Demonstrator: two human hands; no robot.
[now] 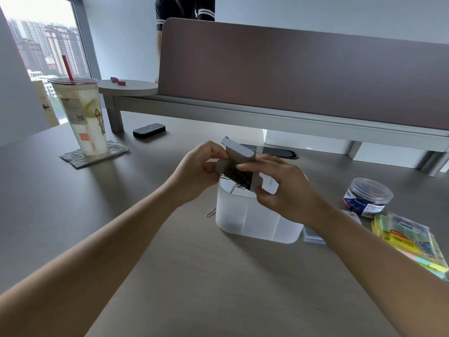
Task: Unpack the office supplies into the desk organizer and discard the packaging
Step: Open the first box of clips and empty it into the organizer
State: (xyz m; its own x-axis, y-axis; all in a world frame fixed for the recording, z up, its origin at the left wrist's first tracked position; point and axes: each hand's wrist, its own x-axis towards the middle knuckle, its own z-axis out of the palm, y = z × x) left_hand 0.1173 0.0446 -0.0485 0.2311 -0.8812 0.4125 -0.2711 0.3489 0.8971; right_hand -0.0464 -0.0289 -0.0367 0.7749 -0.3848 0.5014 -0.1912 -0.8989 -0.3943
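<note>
- The small grey cardboard box (239, 158) is partly covered by fingers on both sides, so its full shape is hard to make out; a flap stands up at its far end.
- A dark tangle of paper clips (237, 180) shows at the box's open lower side, too fine to count.
- The translucent desk organizer (255, 220) sits right under the box, its back rim hidden behind the right hand (284, 188); inner dividers show faintly through the wall, but I cannot tell what lies inside.
- The left hand (196, 170) comes in from the left with the forearm stretched across the desk (170, 276), fingers curled and pinching the box's left edge.
- The right hand reaches in from the right, index finger laid over the top of the box, thumb and the other fingers gripping its lower right corner.
- 1 loose clip (211, 212) lies on the desk just left of the organizer.
- To the right sit a round clear tub (368, 197) of clips and packs of sticky notes (410, 242), the packs cut off by the frame edge.
- A small flat packet (313, 235) just right of the organizer is half hidden by the right wrist.
- An iced drink cup (81, 117) with a red straw stands well off to the left on a coaster.
</note>
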